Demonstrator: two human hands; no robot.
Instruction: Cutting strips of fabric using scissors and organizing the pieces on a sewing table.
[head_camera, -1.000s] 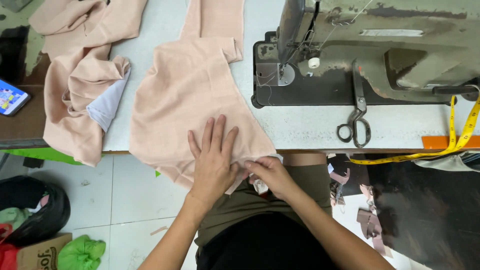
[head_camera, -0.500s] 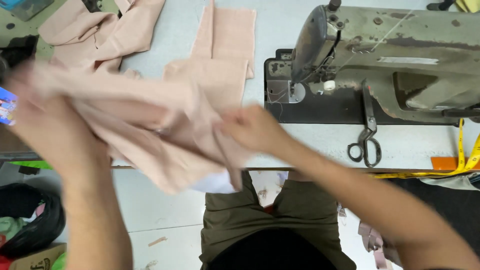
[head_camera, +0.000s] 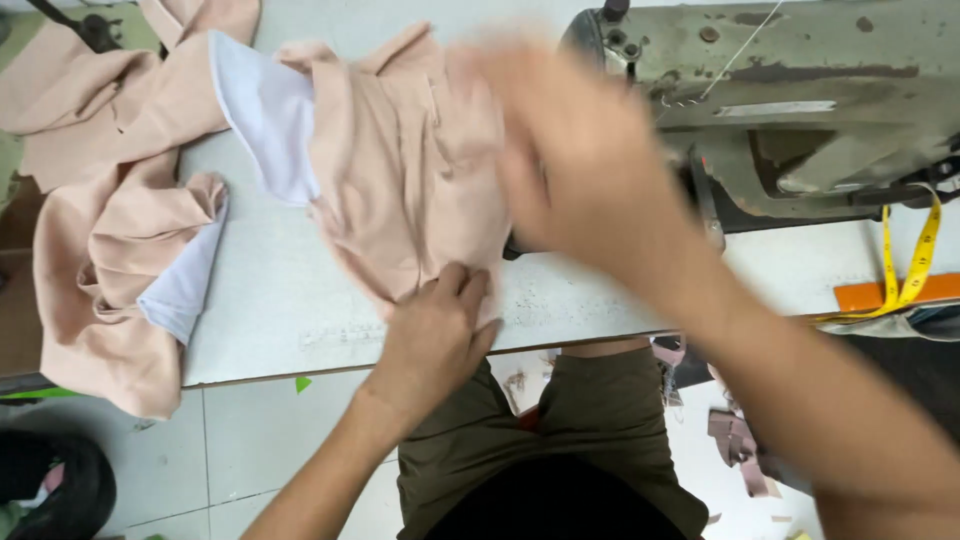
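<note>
A pale pink fabric piece with a white lining flap lies on the white sewing table, left of the sewing machine. My left hand presses flat on the piece's near edge by the table's front. My right hand is blurred, fingers spread, over the fabric's right side in front of the machine. It seems to hold nothing.
More pink fabric with white lining is heaped at the table's left edge and hangs over it. A yellow measuring tape drapes at the right near an orange patch. Fabric scraps lie on the floor.
The fabric piece, lifted in both hands half a second ago, now lies on the table turned over with lining showing. My left hand has come down on its near edge; the right moved toward the machine.
</note>
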